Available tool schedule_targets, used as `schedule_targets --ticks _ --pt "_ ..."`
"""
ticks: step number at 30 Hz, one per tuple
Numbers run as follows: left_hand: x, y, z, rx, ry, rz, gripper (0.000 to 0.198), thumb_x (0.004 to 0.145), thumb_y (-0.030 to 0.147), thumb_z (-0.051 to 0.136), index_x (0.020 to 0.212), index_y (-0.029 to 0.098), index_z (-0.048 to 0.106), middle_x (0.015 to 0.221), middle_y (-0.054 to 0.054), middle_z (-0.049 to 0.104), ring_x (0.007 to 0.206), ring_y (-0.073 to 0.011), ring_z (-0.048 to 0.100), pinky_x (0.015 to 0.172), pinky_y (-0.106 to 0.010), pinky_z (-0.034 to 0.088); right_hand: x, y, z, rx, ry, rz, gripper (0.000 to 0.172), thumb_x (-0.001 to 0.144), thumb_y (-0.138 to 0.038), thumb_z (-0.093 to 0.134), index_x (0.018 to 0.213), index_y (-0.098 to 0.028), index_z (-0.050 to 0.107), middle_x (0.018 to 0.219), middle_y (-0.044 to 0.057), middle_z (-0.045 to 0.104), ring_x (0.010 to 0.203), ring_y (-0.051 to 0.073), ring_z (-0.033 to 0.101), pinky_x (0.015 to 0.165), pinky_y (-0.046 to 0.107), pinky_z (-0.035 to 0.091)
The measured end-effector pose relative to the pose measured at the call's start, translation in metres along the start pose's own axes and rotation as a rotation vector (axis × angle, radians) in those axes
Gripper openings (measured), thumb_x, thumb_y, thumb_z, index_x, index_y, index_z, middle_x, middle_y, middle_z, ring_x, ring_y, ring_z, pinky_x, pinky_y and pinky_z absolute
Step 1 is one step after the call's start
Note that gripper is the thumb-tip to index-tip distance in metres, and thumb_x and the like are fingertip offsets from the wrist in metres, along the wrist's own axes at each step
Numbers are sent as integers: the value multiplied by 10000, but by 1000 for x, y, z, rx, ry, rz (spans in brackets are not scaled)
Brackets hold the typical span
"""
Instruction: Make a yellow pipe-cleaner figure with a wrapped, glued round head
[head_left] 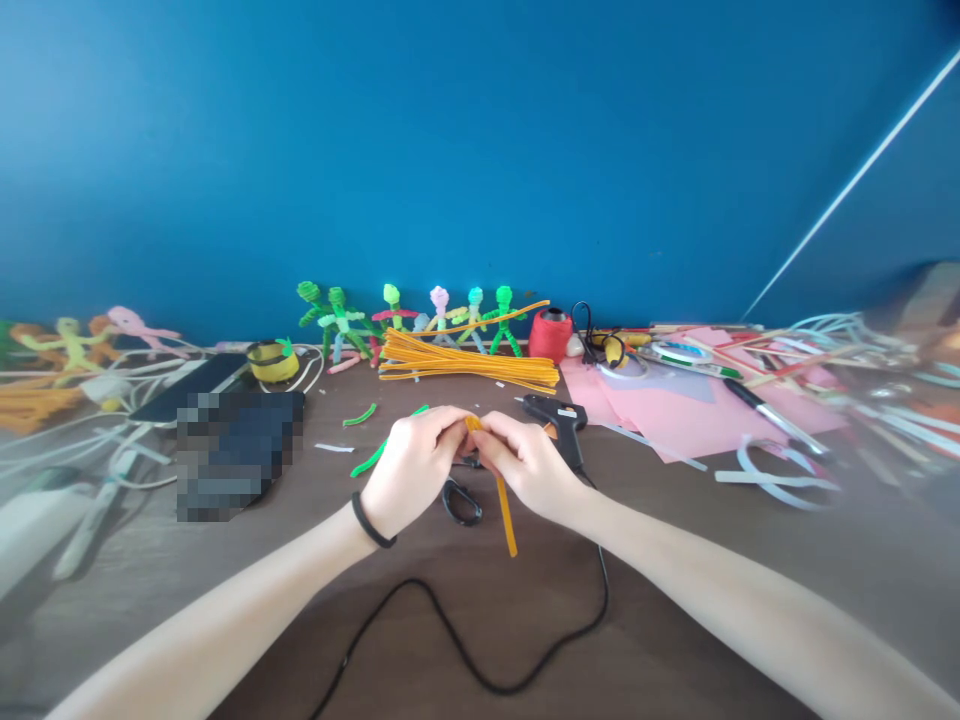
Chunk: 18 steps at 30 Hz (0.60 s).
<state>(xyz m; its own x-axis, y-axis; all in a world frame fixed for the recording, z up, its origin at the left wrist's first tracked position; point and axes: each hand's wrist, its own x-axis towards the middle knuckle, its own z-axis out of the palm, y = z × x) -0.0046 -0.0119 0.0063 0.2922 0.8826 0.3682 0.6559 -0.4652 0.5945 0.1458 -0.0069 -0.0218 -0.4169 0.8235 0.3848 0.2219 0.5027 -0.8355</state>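
My left hand (415, 462) and my right hand (525, 462) meet over the middle of the brown table (675, 560), both pinched on one orange pipe cleaner (504, 505). Its top is bent between my fingertips and its free end hangs down toward me. Black scissors (460, 498) lie on the table just under my hands. A black glue gun (559, 420) rests right behind my right hand, its black cord (465, 650) looping across the table in front of me. A black band circles my left wrist.
A bundle of orange pipe cleaners (469, 365) lies behind my hands, with several pipe-cleaner figures (439, 318) along the blue wall. A red thread spool (550, 334), pink paper (667, 410), pens and paper strips fill the right. A phone (191, 385), cables and green pieces (371, 455) lie left.
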Motion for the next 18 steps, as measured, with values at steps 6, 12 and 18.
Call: schedule_targets --ticks 6,12,18 --pt "0 -3 0 -142 -42 -113 232 790 210 394 689 169 598 632 6 609 576 -110 518 561 -207 392 -2 1 1 -205 50 -85 176 856 -234 398 717 -165 482 543 -33 471 478 77 439 506 199 317" --pt "2 -2 2 -484 -17 -298 231 748 308 512 802 138 659 703 -19 616 563 -95 476 490 -193 378 -3 5 3 -323 90 -118 170 857 -265 385 766 -168 490 561 -19 463 470 88 413 478 207 296" --pt "0 1 9 -976 -73 -405 227 729 279 572 878 131 660 822 -47 615 616 -79 485 584 -206 417 -2 2 3 -185 35 -44 212 870 -280 365 746 -171 497 603 -3 518 495 95 447 508 216 321"
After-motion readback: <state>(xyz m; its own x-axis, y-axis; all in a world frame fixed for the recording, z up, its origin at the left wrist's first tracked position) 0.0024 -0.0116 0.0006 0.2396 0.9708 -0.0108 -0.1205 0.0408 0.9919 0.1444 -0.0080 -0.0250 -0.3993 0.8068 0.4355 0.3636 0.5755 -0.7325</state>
